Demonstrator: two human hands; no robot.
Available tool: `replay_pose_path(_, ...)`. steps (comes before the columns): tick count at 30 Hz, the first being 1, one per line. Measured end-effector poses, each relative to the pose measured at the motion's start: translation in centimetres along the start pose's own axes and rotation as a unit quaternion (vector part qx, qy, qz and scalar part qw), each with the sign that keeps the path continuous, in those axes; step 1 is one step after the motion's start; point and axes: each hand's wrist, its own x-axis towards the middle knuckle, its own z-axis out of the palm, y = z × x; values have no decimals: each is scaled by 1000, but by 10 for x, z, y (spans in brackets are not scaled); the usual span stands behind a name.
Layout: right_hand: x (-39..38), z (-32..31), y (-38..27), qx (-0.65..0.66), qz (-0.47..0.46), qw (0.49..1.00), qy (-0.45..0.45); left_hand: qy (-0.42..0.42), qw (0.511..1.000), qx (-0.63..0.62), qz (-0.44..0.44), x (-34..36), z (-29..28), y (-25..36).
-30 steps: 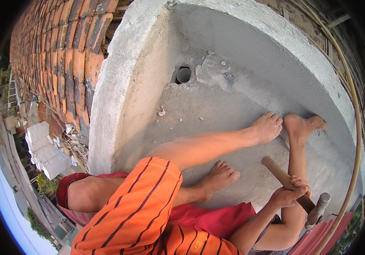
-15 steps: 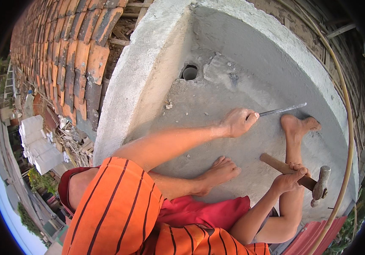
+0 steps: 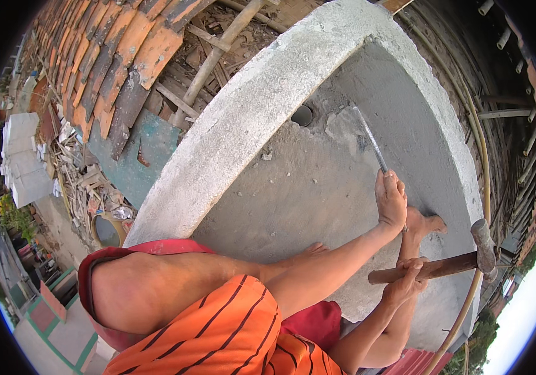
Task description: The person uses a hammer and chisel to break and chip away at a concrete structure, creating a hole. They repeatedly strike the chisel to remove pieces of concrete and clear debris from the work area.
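A long metal chisel (image 3: 371, 140) is gripped in the closed fist of my left hand (image 3: 393, 203). Its tip points away from me, over or against a rough, chipped patch (image 3: 342, 127) of the concrete floor; contact I cannot tell. My right hand (image 3: 403, 282) is wrapped round the wooden handle of a hammer (image 3: 446, 267), whose metal head lies to the right, above the rim of the basin. Beyond the chisel, a round pipe opening (image 3: 302, 115) sits in the floor beside the low wall.
A thick concrete wall (image 3: 262, 106) bounds the basin on the left and far side. Outside it are orange roof tiles (image 3: 143, 44) and bamboo poles (image 3: 224, 47). A yellowish hose (image 3: 483, 169) runs along the right. My bare foot (image 3: 423, 224) is braced near the right wall.
My left hand has swung the chisel from pointing right to pointing away toward the chipped patch. The hammer has turned, its head now farther from me. The whole view has shifted.
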Motion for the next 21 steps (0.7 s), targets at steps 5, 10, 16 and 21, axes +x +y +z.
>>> replay_pose_path(5,-2,37,-24,82,-51,991,-91,47,997,13,52,32,0,40)
replay_pose_path(10,-24,77,-25,228,76,963,-119,53,990,78,110,52,-17,24)
replay_pose_path(16,-33,66,-1,269,263,921,-104,77,969,198,125,54,-40,13)
replay_pose_path(21,-46,87,10,295,360,872,-152,92,958,232,138,70,-55,29)
